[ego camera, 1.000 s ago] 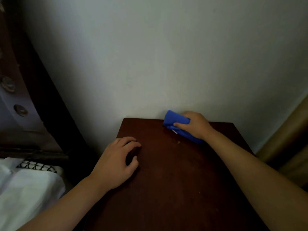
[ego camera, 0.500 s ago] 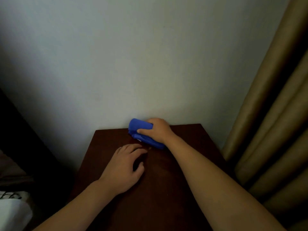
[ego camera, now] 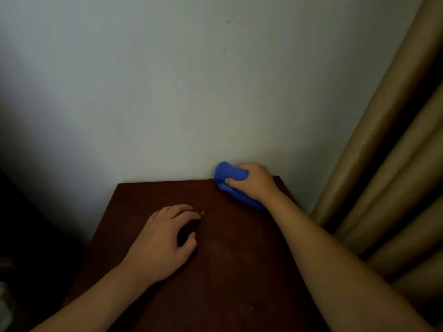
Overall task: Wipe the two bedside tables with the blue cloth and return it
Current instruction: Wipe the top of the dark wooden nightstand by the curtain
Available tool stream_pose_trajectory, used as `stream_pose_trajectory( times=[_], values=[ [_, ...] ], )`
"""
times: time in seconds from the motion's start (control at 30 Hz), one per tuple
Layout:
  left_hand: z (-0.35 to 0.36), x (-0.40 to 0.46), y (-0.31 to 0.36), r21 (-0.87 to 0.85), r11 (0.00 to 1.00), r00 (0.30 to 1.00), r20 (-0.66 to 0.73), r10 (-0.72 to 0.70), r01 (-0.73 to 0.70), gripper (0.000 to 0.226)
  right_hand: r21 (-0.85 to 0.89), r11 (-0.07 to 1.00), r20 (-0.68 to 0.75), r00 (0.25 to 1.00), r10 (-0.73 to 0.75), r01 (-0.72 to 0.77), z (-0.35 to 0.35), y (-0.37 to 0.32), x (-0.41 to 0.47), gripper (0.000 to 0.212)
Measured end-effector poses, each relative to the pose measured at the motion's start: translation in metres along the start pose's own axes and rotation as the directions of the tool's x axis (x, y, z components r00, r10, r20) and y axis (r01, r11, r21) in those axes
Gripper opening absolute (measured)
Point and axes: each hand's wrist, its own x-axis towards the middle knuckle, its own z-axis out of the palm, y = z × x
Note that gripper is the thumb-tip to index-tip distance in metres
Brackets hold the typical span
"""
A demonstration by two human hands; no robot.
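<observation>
A dark brown bedside table stands against a pale wall. My right hand grips the bunched blue cloth at the table's far right corner, against the wall, and presses it onto the top. My left hand rests on the table's left half, fingers loosely curled with the tips on the wood, holding nothing. A small yellowish crumb lies just beyond its fingertips.
Tan curtain folds hang close to the table's right side. The white wall runs behind the table. Left of the table is deep shadow, with a sliver of white bedding at the lower left edge.
My right hand slid the cloth along the back edge, first leftward, then right into the far right corner. The view swung right, bringing in the curtain. My left hand stayed put.
</observation>
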Motion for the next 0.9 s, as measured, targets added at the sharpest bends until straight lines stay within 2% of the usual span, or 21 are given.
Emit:
stream_pose_trajectory(
  times=[0.13,0.27,0.57,0.9],
  values=[
    [0.0,-0.001,-0.002,0.003,1.0,1.0,0.002,-0.002,0.002,0.042,-0.024,0.994,0.025,0.994,-0.102,0.103,0.028,-0.041,-0.004,0.048],
    [-0.002,-0.002,0.001,-0.009,1.0,1.0,0.009,-0.001,0.001,0.039,0.017,0.995,0.09,0.991,-0.1,0.099,0.018,-0.037,-0.007,0.036],
    [0.0,-0.001,0.001,-0.023,1.0,1.0,-0.002,-0.001,0.001,0.043,0.025,0.997,-0.061,0.996,0.07,-0.069,-0.049,0.054,-0.009,0.033],
    [0.001,-0.001,0.0,-0.01,1.0,1.0,-0.022,0.005,-0.005,0.04,-0.081,0.991,-0.081,0.992,0.101,-0.107,-0.033,0.023,-0.021,0.029]
  ],
)
